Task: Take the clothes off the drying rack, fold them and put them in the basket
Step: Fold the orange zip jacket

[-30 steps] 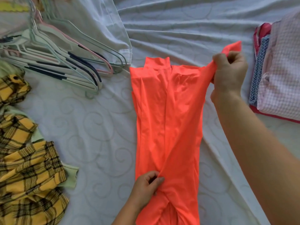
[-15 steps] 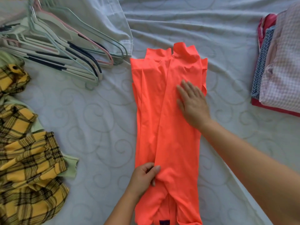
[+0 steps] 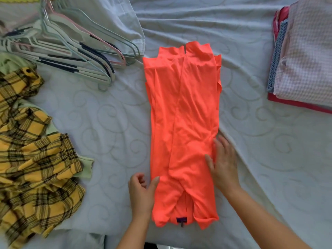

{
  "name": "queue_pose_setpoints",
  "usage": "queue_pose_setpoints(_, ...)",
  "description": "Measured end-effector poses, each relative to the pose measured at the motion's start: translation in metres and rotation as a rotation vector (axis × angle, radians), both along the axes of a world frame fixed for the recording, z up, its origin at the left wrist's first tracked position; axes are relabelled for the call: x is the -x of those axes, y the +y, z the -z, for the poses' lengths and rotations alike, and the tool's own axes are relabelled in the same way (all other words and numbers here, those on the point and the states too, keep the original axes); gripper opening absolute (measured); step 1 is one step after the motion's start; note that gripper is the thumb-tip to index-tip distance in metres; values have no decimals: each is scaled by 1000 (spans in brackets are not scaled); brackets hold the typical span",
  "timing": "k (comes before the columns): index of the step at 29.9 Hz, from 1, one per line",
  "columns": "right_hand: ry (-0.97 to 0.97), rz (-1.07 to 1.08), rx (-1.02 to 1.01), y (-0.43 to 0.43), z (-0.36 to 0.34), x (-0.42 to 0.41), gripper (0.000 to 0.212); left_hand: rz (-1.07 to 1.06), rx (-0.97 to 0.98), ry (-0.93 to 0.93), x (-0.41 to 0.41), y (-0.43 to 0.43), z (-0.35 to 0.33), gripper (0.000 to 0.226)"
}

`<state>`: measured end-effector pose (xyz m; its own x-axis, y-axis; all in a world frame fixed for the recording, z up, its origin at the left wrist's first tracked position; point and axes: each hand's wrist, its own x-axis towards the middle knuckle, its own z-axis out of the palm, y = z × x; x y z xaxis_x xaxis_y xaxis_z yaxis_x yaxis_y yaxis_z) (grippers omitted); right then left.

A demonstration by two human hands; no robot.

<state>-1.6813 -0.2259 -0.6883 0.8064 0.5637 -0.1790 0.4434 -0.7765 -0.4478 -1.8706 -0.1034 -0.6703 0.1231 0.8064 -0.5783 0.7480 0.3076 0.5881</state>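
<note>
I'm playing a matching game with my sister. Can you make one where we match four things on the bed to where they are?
Things:
1. orange garment
2. yellow plaid clothes
3. hangers
4. folded pile

Places:
A. top left, in a loose heap
B. right edge, stacked neatly
C. in the middle, laid out long and flat
D. left side, crumpled up

Pairs: 1-C, 2-D, 3-A, 4-B
</note>
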Motion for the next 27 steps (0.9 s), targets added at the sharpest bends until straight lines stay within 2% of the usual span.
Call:
queue_pose_setpoints(2, 242, 237, -13, -16, -11, 33, 57, 28, 143, 31, 1, -10, 0, 37)
queue_pose_setpoints(4, 563, 402, 55, -27, -17, 52, 38, 119, 222, 32, 0, -22, -1, 30)
queue_pose_setpoints(5, 675, 407, 80, -33, -16, 59, 28, 126, 228, 10, 1, -26, -2, 32)
queue_pose_setpoints(7, 781, 431, 25, -46, -16, 66, 17, 86, 222, -31, 8, -28, -5, 35)
queue_pose_setpoints(10, 847, 539, -109, -65, -27, 72, 13, 10, 247, -122, 26, -29, -14, 20)
queue_pose_setpoints(13, 943, 594, -165, -82, -39, 79, 4, 5, 266, -123, 44, -31, -21, 34)
queue_pose_setpoints(14, 968, 589, -184, -85, -45, 80, 2, 1, 280, -120, 47, -31, -23, 29)
queue_pose_setpoints(15, 990, 595, -211, -84, -53, 79, 12, -6, 303, -122, 49, -30, -27, 21)
queue_pose_setpoints(17, 1035, 629, -257, -81, -64, 72, 63, -50, 357, -160, 46, -27, -37, 17)
queue_pose_setpoints(18, 1033, 630, -276, -80, -67, 67, 80, -93, 387, -205, 40, -23, -44, 22)
queue_pose_setpoints(19, 1042, 633, -310, -74, -74, 59, 82, -124, 406, -251, 33, -16, -54, 31)
queue_pose_setpoints(20, 1074, 637, -344, -67, -83, 50, 69, -148, 421, -294, 23, -7, -64, 41)
queue_pose_setpoints(22, 1161, 638, -431, -43, -104, 20, 27, -169, 455, -418, -3, 19, -83, 50)
queue_pose_setpoints(23, 1203, 615, -475, -29, -112, -1, 20, -171, 470, -485, -19, 34, -90, 46)
queue_pose_setpoints(25, 1267, 568, -558, 8, -122, -46, 33, -173, 478, -589, -59, 71, -95, 28)
queue_pose_setpoints(26, 1252, 575, -597, 26, -120, -69, 26, -153, 479, -637, -82, 92, -96, 18)
queue_pose_setpoints(27, 1233, 613, -640, 49, -121, -91, 8, -118, 476, -697, -105, 111, -97, 18)
